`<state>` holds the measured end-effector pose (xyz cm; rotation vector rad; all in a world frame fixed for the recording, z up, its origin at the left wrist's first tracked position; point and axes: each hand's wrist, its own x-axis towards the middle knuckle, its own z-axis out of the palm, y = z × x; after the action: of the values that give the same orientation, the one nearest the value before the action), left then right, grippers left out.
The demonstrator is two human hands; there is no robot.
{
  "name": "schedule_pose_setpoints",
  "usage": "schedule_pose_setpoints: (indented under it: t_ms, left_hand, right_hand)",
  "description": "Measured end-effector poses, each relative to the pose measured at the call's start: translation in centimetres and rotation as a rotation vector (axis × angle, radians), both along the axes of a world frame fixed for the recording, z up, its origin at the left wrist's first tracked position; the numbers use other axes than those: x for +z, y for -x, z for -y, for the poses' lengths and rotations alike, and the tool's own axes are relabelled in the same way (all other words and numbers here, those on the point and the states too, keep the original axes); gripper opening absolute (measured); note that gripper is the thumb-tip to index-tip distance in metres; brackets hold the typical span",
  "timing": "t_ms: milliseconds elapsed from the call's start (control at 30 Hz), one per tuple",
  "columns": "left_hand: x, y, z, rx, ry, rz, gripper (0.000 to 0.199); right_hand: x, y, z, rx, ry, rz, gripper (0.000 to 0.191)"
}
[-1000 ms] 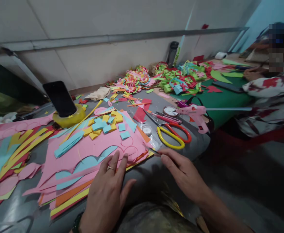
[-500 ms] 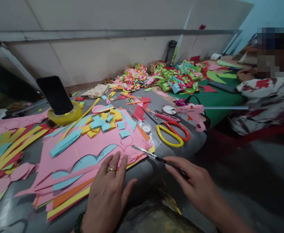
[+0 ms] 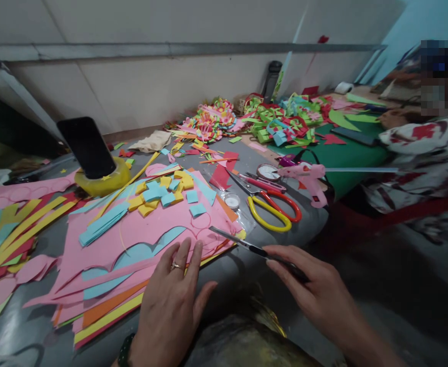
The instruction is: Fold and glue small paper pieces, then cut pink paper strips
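Note:
My left hand (image 3: pixel 174 293) lies with fingers spread on the near edge of a stack of coloured sheets, a pink sheet (image 3: pixel 94 232) on top. Circles are drawn on the pink sheet, and scalloped cut-outs in it show light blue underneath. In my right hand (image 3: pixel 310 285) is a utility knife (image 3: pixel 252 248), its blade pointing left just over the right side of the pink sheet; whether it touches I cannot tell. Small folded blue and yellow pieces (image 3: pixel 162 193) rest on the sheet, beside a bundle of blue strips (image 3: pixel 103 224).
Scissors (image 3: pixel 271 211) and a pink glue gun (image 3: pixel 310 181) lie to the right of the stack. A phone (image 3: pixel 86 148) leans in a yellow tape roll (image 3: pixel 111 181). Colourful paper heaps (image 3: pixel 214 120) lie at the back. Another person's sleeve (image 3: pixel 422 140) is at the right.
My right hand and the utility knife have shifted slightly to the right. My left hand stays on the sheets. The view has turned a little.

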<state>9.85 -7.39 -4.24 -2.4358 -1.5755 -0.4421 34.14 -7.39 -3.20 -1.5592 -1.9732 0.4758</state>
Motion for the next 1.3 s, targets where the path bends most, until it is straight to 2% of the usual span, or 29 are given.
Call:
schedule_pose_setpoints:
  t_ms: [133, 333, 1067, 1300]
  left_hand:
    - [0.0, -0.1, -0.1, 0.002, 0.000, -0.011, 0.052]
    - [-0.2, -0.1, -0.2, -0.010, 0.028, -0.009, 0.057]
    - [-0.3, -0.3, 0.1, 0.000, 0.022, -0.049, 0.059]
    - [-0.6, -0.7, 0.2, -0.017, 0.009, -0.050, 0.065]
  right_hand:
    - [-0.2, -0.1, -0.2, 0.048, 0.060, 0.002, 0.024]
    - [-0.1, -0.4, -0.4, 0.049, 0.114, -0.023, 0.026]
    - [0.0, -1.3, -1.0, 0.062, 0.070, -0.014, 0.024]
    - [0.2, -0.7, -1.6, 0.102, 0.075, -0.050, 0.021]
